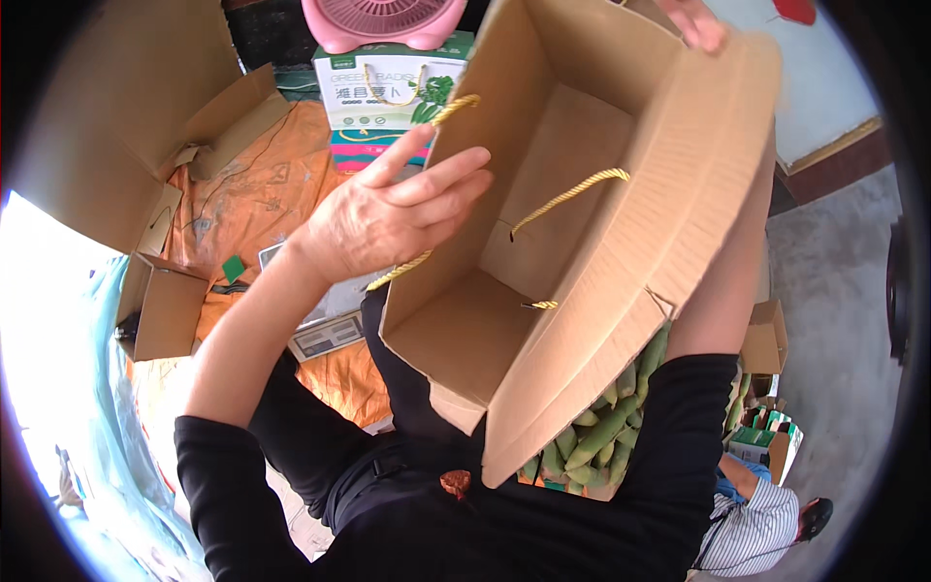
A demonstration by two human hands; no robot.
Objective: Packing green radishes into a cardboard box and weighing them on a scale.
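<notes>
An open brown cardboard box (553, 175) is tilted in front of me, its inside facing up and a long flap (635, 262) spread toward my right. Yellow twisted cord (572, 202) runs through its walls, and dark-tipped ends show inside. At the left wall, my left hand (398, 199) has its fingers stretched apart, the tips over the rim beside another stretch of yellow cord (398, 270). My right hand (696, 24) grips the far right edge of the box; only part of its fingers shows. Below the flap lie several green radishes (601, 436), partly hidden.
A pink fan (386, 19) sits on a white and green carton (373, 92) beyond my left hand. Orange sheeting (247, 184) covers the floor at left, with a large open cardboard box (97, 126). Another person (756, 524) is at lower right, near more cartons (766, 441).
</notes>
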